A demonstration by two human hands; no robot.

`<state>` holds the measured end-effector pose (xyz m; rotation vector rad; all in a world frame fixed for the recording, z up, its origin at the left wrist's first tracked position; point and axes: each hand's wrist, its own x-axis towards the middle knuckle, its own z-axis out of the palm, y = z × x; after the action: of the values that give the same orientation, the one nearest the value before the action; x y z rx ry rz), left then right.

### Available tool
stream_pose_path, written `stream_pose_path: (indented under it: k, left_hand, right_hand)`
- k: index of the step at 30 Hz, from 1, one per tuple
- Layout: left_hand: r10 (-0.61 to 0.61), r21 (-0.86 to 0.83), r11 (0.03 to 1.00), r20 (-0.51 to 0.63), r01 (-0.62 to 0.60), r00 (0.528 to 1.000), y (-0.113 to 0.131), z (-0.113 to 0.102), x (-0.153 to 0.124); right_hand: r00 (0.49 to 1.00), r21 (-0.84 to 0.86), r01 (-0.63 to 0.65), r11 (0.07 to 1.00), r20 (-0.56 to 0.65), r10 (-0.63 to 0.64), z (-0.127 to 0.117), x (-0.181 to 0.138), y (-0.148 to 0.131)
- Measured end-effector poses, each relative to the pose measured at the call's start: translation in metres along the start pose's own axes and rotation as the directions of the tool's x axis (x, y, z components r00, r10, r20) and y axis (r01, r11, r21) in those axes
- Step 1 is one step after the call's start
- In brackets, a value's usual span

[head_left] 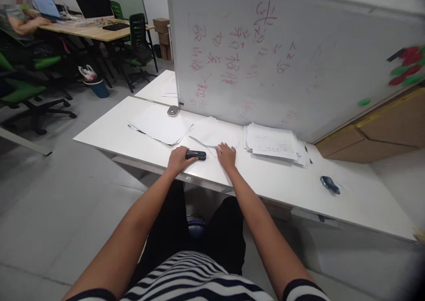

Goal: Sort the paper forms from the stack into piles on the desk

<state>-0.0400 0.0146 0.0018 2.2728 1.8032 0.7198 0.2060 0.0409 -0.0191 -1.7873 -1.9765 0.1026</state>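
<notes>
My left hand (178,160) is closed round one end of a black stapler (196,155), which lies level just above or on the desk near its front edge. To its right, my right hand (227,156) grips the near edge of some white paper sheets (212,132), thumb and fingers bent at the paper. The edge of these sheets is slightly lifted on the left. Further left lies another spread of sheets (162,125). A thick stack of printed papers (272,141) sits to the right of my right hand.
A whiteboard (232,57) with red writing stands along the desk's back. On the white desk (109,128) are a grey computer mouse (173,110) and a dark object (330,184) at the right. Cardboard (392,124) leans at the right. A person (20,22) sits at another table.
</notes>
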Motion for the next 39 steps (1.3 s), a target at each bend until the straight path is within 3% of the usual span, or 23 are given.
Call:
stream_pose_path:
  k: [6,11,20,31,39]
  left_hand:
    - [-0.046,0.018,0.999,-0.039,0.047,0.998,-0.001,0.003,-0.002]
    - [-0.037,0.031,0.999,-0.028,0.038,0.999,-0.001,0.003,-0.002]
    - [-0.060,-0.001,0.998,-0.033,0.060,0.998,0.000,0.004,-0.003]
    - [-0.056,-0.048,0.997,-0.037,0.054,0.998,-0.001,0.005,-0.004]
    - [-0.050,-0.022,0.999,-0.019,0.049,0.999,0.000,0.001,-0.004]
  right_hand:
    - [0.995,-0.048,-0.097,0.994,-0.008,0.096,-0.005,-0.005,-0.006]
    - [0.997,-0.043,-0.079,0.996,-0.029,0.078,-0.007,-0.003,-0.006]
    - [0.981,0.071,-0.124,0.990,0.162,0.111,-0.003,0.007,0.006]
    - [0.982,0.126,-0.181,0.975,0.070,0.173,0.008,0.011,0.006]
    - [0.993,0.047,-0.114,0.992,0.014,0.113,0.008,0.008,-0.001]
